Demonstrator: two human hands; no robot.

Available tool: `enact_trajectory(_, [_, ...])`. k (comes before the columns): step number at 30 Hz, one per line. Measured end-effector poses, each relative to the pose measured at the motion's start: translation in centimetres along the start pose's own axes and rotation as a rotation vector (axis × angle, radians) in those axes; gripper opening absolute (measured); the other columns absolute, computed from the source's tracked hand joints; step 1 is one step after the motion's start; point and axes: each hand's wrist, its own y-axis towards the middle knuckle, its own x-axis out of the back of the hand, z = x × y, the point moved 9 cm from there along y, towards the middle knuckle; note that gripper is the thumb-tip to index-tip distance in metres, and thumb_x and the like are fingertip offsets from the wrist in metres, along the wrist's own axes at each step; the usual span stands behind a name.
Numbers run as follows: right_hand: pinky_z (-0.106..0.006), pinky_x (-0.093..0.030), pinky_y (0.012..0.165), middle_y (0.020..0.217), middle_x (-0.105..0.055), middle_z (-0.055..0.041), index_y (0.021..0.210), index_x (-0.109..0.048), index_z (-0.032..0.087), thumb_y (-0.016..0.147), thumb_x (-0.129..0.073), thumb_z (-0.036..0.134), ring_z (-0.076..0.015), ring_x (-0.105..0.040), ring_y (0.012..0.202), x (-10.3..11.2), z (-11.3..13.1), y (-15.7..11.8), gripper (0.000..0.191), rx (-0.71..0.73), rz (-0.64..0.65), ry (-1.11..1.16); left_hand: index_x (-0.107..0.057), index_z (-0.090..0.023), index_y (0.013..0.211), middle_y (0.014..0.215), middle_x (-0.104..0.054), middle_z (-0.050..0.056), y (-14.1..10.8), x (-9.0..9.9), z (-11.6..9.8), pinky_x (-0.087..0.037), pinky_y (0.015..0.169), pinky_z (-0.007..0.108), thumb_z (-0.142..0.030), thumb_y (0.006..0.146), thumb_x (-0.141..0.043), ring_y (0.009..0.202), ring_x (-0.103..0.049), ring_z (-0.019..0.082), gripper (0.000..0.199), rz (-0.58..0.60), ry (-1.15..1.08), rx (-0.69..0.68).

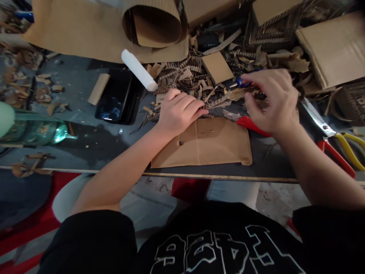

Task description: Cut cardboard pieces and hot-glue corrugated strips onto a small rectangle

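Note:
In the head view, my left hand [182, 112] presses on the far edge of a flat brown cardboard piece [222, 142], its fingers curled together over that edge. The cardboard has a crease, a small hole and short slits. My right hand [272, 99] is over the scraps on the right, thumb and index finger apart. A blue-handled tool with a thin metal shaft, looking like a screwdriver [240, 81], lies at the index fingertip and partly behind the finger. Below that hand lies a red-handled cutting tool [251, 125], partly covered.
Scissors [326, 129] with red and yellow handles lie at the right. A white glue stick [139, 70], a black phone [114, 102] and a green bottle [40, 131] are at the left. Cardboard scraps [185, 74] and a cardboard roll [154, 23] cover the back.

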Motion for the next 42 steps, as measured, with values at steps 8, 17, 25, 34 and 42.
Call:
enact_trajectory(8, [-0.040, -0.051, 0.085, 0.103, -0.076, -0.0012, 0.116, -0.070, 0.029, 0.101, -0.054, 0.027, -0.0213, -0.069, 0.098, -2.0, 1.0, -1.2, 0.022, 0.033, -0.081, 0.044, -0.068, -0.021, 0.100, 0.088, -0.072, 0.002, 0.3, 0.2, -1.4, -0.048, 0.085, 0.038, -0.058, 0.104, -0.039, 0.080, -0.068, 0.017, 0.047, 0.026, 0.000, -0.112])
enact_trajectory(17, [-0.037, -0.049, 0.084, 0.104, -0.077, -0.0011, 0.115, -0.070, 0.031, 0.100, -0.057, 0.029, -0.0192, -0.068, 0.100, -1.7, 0.0, -1.4, 0.019, 0.062, -0.076, 0.095, -0.071, -0.022, 0.100, 0.086, -0.072, 0.003, 0.2, 0.1, -1.4, -0.047, 0.086, 0.040, -0.058, 0.104, -0.038, 0.077, -0.066, 0.017, 0.049, 0.017, 0.009, -0.128])
enact_trajectory(25, [-0.045, -0.048, 0.096, 0.107, -0.074, 0.0026, 0.112, -0.071, 0.039, 0.101, -0.055, 0.037, -0.0215, -0.066, 0.108, -2.6, -0.4, -1.5, 0.020, 0.024, 0.037, 0.114, -0.072, -0.023, 0.104, 0.089, -0.073, 0.003, 0.2, -0.2, -1.3, -0.046, 0.091, 0.041, -0.060, 0.103, -0.036, 0.080, -0.065, 0.017, 0.051, 0.048, -0.012, -0.117])
enact_trajectory(34, [-0.043, -0.049, 0.094, 0.101, -0.075, -0.0002, 0.101, -0.072, 0.031, 0.102, -0.051, 0.039, -0.0197, -0.066, 0.102, -2.4, 0.2, -1.2, 0.023, 0.041, 0.046, 0.038, -0.069, -0.023, 0.101, 0.089, -0.072, 0.003, 0.3, -0.4, -1.0, -0.048, 0.090, 0.041, -0.060, 0.104, -0.036, 0.080, -0.066, 0.017, 0.050, 0.086, -0.048, -0.073])
enact_trajectory(42, [-0.036, -0.050, 0.085, 0.099, -0.077, 0.0024, 0.104, -0.070, 0.029, 0.097, -0.062, 0.027, -0.0170, -0.068, 0.096, -0.4, 1.8, -1.1, 0.010, 0.233, -0.138, 0.049, -0.070, -0.024, 0.103, 0.091, -0.073, 0.004, 0.4, -0.6, -0.5, -0.048, 0.095, 0.045, -0.059, 0.103, -0.038, 0.084, -0.068, 0.019, 0.047, 0.120, -0.071, -0.019])
